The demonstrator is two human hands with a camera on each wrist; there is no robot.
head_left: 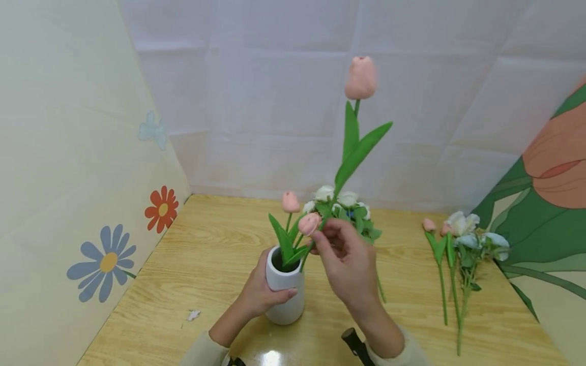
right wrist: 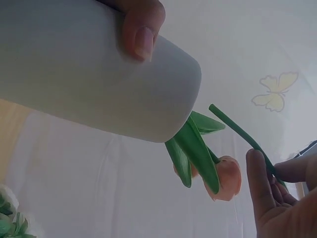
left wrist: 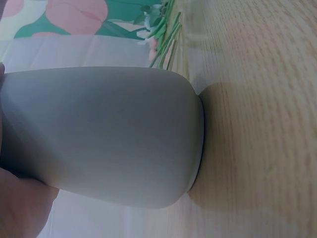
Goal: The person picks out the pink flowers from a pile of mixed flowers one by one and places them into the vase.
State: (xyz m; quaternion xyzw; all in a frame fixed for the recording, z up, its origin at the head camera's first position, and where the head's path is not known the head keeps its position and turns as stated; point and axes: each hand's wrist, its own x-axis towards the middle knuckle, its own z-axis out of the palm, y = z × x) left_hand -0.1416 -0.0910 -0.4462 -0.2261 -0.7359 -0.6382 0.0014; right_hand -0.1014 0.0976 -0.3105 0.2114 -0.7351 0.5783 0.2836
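Observation:
A white vase stands upright on the wooden table, and my left hand grips its side with the thumb across the front. Two pink tulips, one upright and one leaning forward, stick out of its mouth with their green leaves. My right hand pinches the stem of another pink tulip, whose head rises high above the vase. In the right wrist view, this tulip's bare stem end hangs just outside the rim, apart from it. The left wrist view shows the vase's base on the tabletop.
Behind my right hand lies a bunch of white flowers with leaves. To the right lie loose pink tulips beside white and pale blue flowers. A small pale scrap is at the left. Printed cloth walls surround the table.

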